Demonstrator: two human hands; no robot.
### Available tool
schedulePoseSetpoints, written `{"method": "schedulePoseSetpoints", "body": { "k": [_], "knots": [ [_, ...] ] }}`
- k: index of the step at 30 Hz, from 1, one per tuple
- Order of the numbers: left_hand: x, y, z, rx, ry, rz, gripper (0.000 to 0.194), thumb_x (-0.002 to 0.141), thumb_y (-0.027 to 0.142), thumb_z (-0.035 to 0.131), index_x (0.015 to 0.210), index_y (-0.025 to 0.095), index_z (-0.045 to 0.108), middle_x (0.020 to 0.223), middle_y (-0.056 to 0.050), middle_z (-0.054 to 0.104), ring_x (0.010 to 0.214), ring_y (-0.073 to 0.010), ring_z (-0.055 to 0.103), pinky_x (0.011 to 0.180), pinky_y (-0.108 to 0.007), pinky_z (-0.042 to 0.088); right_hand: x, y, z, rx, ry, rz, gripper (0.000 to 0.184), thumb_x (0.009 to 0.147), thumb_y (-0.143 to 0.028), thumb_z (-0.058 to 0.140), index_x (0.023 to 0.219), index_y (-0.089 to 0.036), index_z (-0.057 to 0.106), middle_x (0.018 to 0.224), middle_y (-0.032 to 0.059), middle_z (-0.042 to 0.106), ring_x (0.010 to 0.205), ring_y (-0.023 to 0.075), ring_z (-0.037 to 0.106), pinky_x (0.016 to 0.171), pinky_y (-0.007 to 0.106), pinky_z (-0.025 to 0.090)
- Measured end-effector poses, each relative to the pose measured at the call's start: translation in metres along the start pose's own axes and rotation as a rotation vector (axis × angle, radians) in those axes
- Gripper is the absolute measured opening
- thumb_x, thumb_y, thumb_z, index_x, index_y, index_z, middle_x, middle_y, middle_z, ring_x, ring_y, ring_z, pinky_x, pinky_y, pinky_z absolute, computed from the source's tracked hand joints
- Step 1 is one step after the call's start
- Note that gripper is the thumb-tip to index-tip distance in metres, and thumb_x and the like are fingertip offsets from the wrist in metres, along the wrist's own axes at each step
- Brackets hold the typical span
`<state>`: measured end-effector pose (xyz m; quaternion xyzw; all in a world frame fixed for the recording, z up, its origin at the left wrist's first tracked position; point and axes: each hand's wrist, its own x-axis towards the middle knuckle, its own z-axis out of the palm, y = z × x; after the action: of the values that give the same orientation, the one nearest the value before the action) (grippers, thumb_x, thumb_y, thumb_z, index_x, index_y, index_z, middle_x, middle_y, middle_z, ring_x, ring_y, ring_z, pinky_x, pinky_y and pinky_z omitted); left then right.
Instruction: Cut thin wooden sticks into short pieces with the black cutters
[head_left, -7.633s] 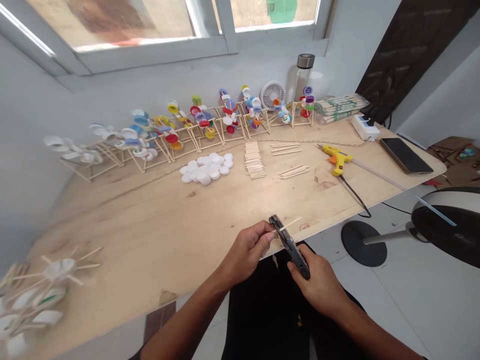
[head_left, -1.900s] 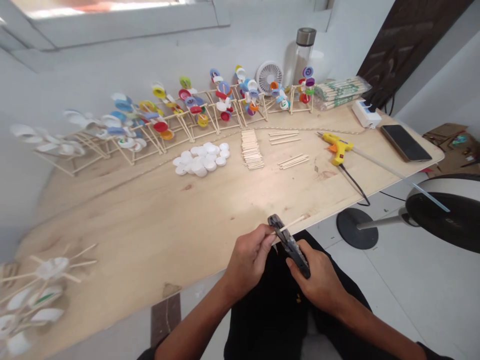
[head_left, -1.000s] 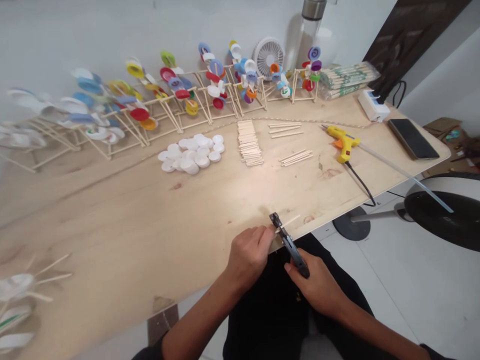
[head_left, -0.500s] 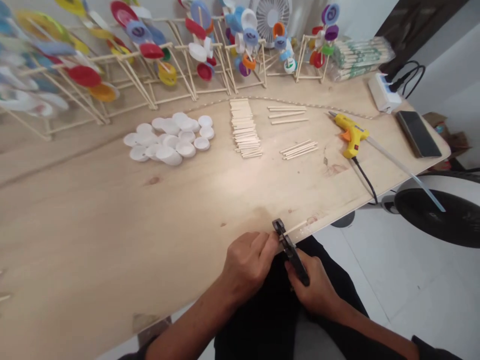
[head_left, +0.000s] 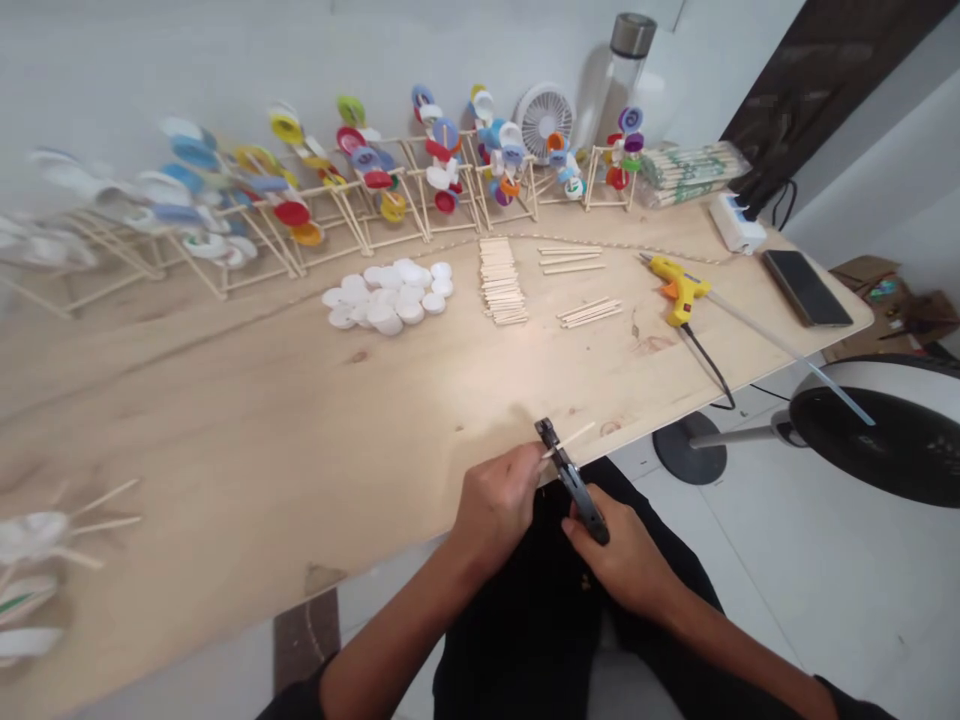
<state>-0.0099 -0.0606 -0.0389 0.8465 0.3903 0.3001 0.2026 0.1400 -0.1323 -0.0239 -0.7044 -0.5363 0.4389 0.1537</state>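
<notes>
Left grip (head_left: 495, 505): closed on a wooden stick (head_left: 572, 440)
Right grip (head_left: 626, 560): closed around black pliers (head_left: 574, 487), tip at the stick

A stack of sticks (head_left: 500, 282) lies on the bench (head_left: 225, 420). Left of the stack sits a pile of bottle caps (head_left: 387, 298); right of it, a glue gun (head_left: 679, 302), then a phone (head_left: 806, 288); behind it, a row of stick frames (head_left: 442, 190); before it, the left hand (head_left: 495, 505) and right hand (head_left: 622, 565).
</notes>
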Motion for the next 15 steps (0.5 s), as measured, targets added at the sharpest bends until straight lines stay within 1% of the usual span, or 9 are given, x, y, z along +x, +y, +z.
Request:
{"method": "schedulePoseSetpoints", "body": {
  "k": [4, 9, 12, 15],
  "knots": [
    [-0.001, 0.009, -0.007, -0.183, -0.051, -0.075, 0.018, 0.088, 0.017, 0.035, 0.090, 0.015, 0.053, 0.063, 0.001, 0.055, 0.053, -0.0089, 0.051, 0.051, -0.019, 0.040, -0.005, 0.002, -0.001, -0.049, 0.029, -0.030, 0.009, 0.078, -0.023, 0.046, 0.071, -0.022, 0.041, 0.060, -0.0030, 0.052, 0.056, 0.0138, 0.051, 0.054, 0.022, 0.033],
    [-0.003, 0.014, -0.009, -0.252, -0.049, -0.109, 0.016, 0.088, 0.019, 0.037, 0.089, 0.016, 0.053, 0.061, 0.002, 0.055, 0.051, -0.0089, 0.051, 0.049, -0.019, 0.039, -0.008, 0.008, 0.000, -0.112, 0.054, -0.059, 0.012, 0.079, -0.024, 0.045, 0.070, -0.022, 0.037, 0.056, -0.0043, 0.049, 0.051, 0.0134, 0.048, 0.051, 0.023, 0.029],
    [-0.006, 0.015, -0.007, -0.233, -0.008, -0.099, 0.016, 0.089, 0.018, 0.037, 0.091, 0.016, 0.053, 0.062, 0.002, 0.057, 0.052, -0.0089, 0.053, 0.049, -0.018, 0.040, -0.008, 0.008, -0.002, -0.128, 0.064, -0.068, 0.011, 0.078, -0.024, 0.046, 0.072, -0.022, 0.038, 0.058, -0.0041, 0.050, 0.053, 0.0137, 0.049, 0.052, 0.023, 0.029],
    [-0.009, 0.013, -0.003, -0.091, 0.083, -0.025, 0.016, 0.088, 0.016, 0.038, 0.093, 0.014, 0.053, 0.065, 0.000, 0.059, 0.054, -0.0096, 0.055, 0.053, -0.019, 0.041, -0.008, 0.004, -0.005, -0.057, 0.017, -0.051, 0.011, 0.078, -0.024, 0.048, 0.071, -0.021, 0.039, 0.058, -0.0045, 0.049, 0.053, 0.0128, 0.048, 0.052, 0.023, 0.031]
  ]
}}
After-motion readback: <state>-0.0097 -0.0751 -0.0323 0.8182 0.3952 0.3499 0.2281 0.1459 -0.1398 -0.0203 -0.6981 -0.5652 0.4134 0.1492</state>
